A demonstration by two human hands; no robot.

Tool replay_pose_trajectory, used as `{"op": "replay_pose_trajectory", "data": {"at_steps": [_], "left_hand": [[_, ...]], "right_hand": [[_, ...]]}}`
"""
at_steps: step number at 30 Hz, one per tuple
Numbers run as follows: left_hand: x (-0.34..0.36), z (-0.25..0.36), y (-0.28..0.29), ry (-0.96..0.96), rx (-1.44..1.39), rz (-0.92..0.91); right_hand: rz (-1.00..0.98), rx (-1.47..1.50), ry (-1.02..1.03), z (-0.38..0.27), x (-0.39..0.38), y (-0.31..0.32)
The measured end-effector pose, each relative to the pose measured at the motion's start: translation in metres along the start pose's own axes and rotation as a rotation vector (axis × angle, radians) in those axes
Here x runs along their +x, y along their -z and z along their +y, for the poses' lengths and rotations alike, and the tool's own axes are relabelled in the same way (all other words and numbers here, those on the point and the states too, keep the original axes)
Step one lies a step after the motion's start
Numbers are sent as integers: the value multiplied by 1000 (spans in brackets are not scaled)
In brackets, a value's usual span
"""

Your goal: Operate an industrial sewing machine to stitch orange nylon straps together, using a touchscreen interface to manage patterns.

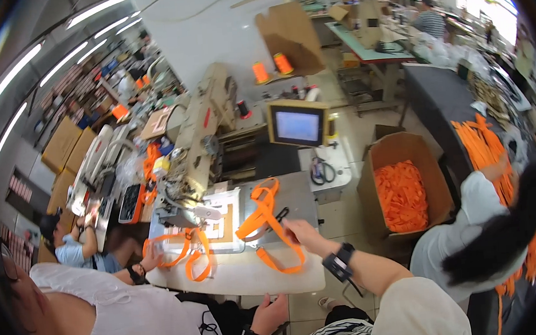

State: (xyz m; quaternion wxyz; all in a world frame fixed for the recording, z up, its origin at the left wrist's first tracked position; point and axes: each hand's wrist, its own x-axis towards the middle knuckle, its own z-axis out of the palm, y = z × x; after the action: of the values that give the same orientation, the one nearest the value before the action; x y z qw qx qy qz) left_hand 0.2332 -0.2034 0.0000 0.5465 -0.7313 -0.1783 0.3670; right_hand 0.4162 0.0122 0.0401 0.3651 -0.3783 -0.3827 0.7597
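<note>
My right hand [303, 235], with a black band on its wrist, reaches over the sewing table [251, 273] and closes on an orange webbing strap [262, 218]. Beside its fingertips is a black buckle [282, 214]. Low at the table's front edge, my left hand [271, 313], also wearing a black wristband, holds nothing visible; its thumb stands apart from its fingers. To the left, a seated co-worker's hand [152, 258] touches another looped orange strap [197, 255] beneath the sewing machine [199, 129].
A monitor [297, 124] stands behind the table, near black scissors [322, 171]. On the right, a cardboard box [377, 159] holds orange straps [402, 195]. Another person [469, 240] handles orange strips [480, 141] at a dark table. Orange thread cones [282, 63] stand at the back.
</note>
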Motion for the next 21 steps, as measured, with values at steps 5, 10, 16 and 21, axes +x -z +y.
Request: {"op": "replay_pose_trajectory", "data": {"at_steps": [5, 10, 16, 21], "left_hand": [[39, -13, 17, -13, -508, 291], [57, -2, 11, -12, -671, 312], [107, -27, 34, -92, -826, 530], [129, -21, 24, -49, -814, 399]], "right_hand": [[183, -695, -8, 94, -155, 82], [1, -1347, -511, 206, -311, 105], [383, -971, -645, 409, -484, 161], [330, -1021, -755, 389, -545, 136]]}}
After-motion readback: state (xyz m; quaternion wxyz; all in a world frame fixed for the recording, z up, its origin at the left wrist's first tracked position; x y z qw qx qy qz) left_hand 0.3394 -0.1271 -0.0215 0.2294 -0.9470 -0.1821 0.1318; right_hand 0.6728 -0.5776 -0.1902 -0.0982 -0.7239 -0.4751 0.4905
